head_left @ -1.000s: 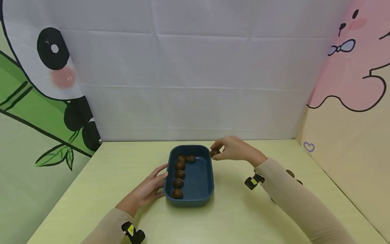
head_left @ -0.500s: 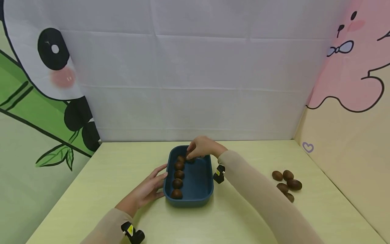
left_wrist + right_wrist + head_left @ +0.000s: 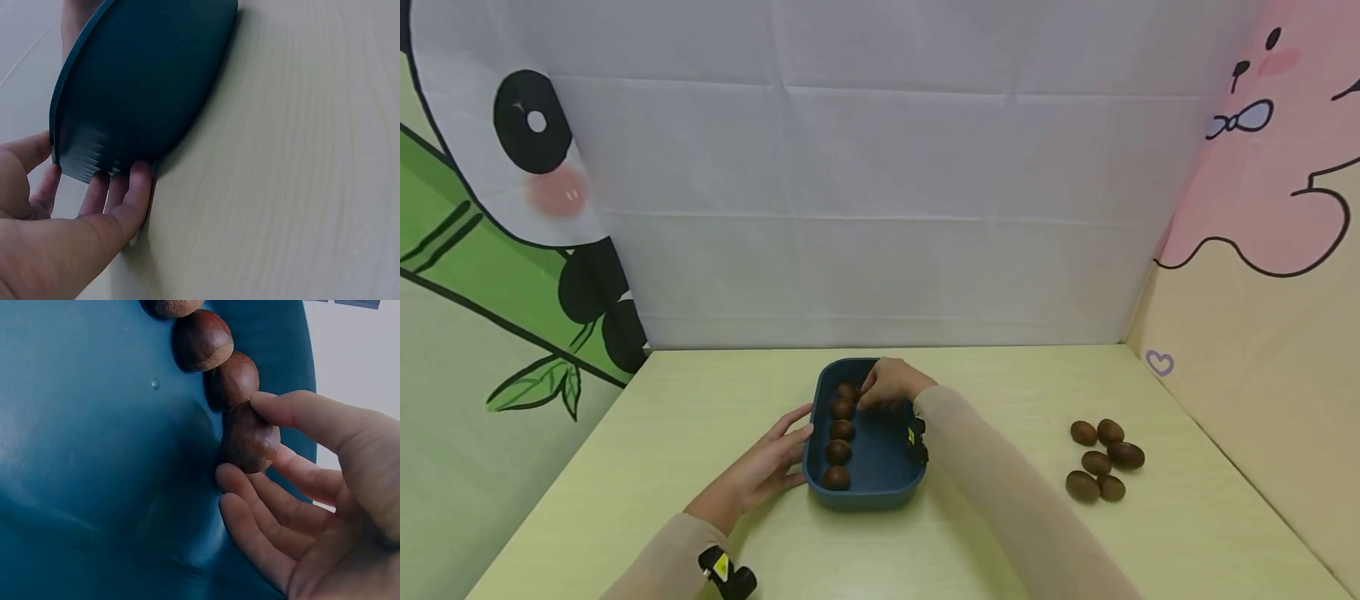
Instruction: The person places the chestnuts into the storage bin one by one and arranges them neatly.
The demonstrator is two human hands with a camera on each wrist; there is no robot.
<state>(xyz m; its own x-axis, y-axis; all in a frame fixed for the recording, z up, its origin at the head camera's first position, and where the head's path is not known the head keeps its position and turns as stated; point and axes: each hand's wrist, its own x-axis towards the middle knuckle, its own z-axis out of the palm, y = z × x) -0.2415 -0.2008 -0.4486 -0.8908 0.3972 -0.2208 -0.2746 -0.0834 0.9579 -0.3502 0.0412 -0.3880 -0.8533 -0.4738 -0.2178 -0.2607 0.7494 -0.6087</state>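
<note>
A deep blue plastic box (image 3: pixel 867 492) stands on the table, with a column of chestnuts (image 3: pixel 838 452) along its left side. My left hand (image 3: pixel 763 471) touches the box's left outer wall, fingers fairly straight; the left wrist view shows its fingertips (image 3: pixel 142 172) against the wall and rim. Inside the box's far end, my right hand (image 3: pixel 895 382) pinches a chestnut (image 3: pixel 250 439) between thumb and fingers. That chestnut touches another chestnut (image 3: pixel 236 381) in the line. From the head view, the right hand hides the held one.
Several loose chestnuts (image 3: pixel 1096 462) lie in a cluster on the pale table (image 3: pixel 1000 417) to the right of the box. A white sheet (image 3: pixel 880 208) hangs behind the table, and cartoon-printed panels (image 3: pixel 1247 333) flank both sides.
My right hand has carried a chestnut from beside the box's right rim over the far end and down inside. My left hand stays put. The loose chestnuts are now fully uncovered.
</note>
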